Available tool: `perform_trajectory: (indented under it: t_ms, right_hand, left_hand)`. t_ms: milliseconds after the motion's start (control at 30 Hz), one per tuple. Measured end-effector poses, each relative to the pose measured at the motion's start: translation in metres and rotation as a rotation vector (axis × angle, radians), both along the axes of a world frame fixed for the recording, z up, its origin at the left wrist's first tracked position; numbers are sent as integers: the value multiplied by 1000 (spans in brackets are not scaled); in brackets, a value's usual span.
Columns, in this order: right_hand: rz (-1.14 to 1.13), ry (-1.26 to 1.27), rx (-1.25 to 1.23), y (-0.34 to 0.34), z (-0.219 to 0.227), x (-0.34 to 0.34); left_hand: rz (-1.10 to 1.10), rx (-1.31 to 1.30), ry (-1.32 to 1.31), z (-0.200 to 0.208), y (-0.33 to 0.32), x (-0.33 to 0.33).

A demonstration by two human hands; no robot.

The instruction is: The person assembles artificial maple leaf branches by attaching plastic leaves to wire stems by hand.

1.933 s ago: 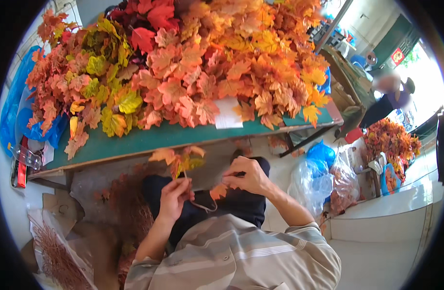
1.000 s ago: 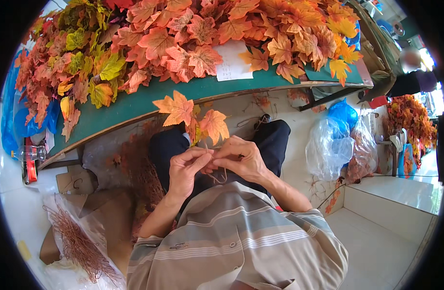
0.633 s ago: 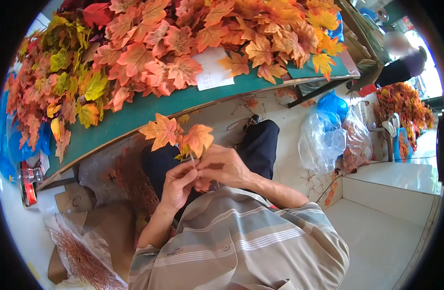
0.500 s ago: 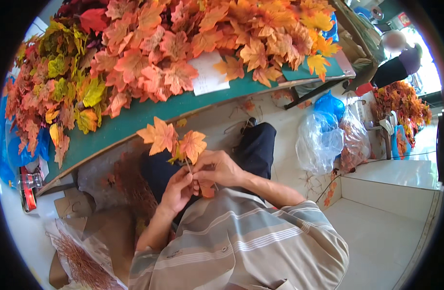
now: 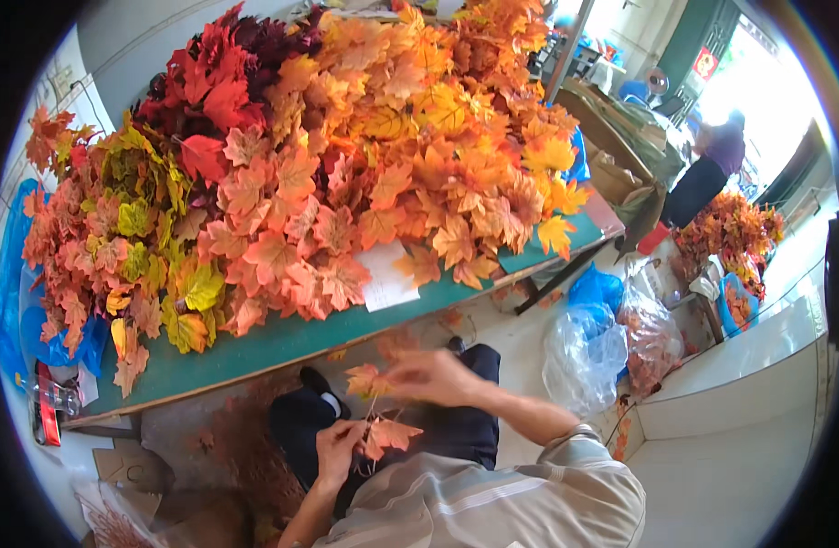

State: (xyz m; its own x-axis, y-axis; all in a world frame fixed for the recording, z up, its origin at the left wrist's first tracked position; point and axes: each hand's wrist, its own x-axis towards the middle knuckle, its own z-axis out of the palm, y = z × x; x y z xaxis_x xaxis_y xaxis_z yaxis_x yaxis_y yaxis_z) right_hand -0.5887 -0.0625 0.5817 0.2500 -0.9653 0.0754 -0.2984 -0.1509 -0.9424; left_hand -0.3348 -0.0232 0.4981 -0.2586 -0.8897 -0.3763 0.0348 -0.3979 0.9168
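Leaves first: our left hand (image 5: 339, 447) pinches an orange fake maple leaf (image 5: 389, 433) with its thin stem, grip narrow and closed on it, low over our lap. Our right hand (image 5: 430, 374) sits at 1 o'clock from the left, blurred, fingers closed near a second small orange leaf (image 5: 363, 378); we cannot tell for sure if that grip actually holds it. Thin stems run between the two hands.

We judge the step as joining or sorting leaf sprigs into a bunch, mid-assembly. Next move likely calls for lining both stems up together and keeping the left pinch firm.

Outward: green bench (image 5: 282, 340) at 12 o'clock from the hands, loaded with a big pile of leaves (image 5: 328, 164), orange, red and some yellow-green. White paper slip (image 5: 388, 279) lies at the pile's near edge. Clear plastic bags (image 5: 611, 338) on the floor at 3 o'clock. Another person (image 5: 707, 173) stands far off at 2 o'clock by a second leaf heap (image 5: 734, 228).
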Motion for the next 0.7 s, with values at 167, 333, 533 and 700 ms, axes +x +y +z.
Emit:
perform_trajectory:
  t_ms: [167,333,533,700]
  right_hand:
    - [-552,196,-440,-107,130,-102]
    - [-789,516,-761,-275,145,-227]
    - [-838,758,-671,-361,123,-269]
    - [-703,744,-528,-371,117,-266]
  left_hand:
    - [51,313,207,-7,-6,5]
    - [106,373,296,2,-16,-5]
    - [150,420,377,-1,-19,-8]
    - [171,435,395,-4,-26,-5]
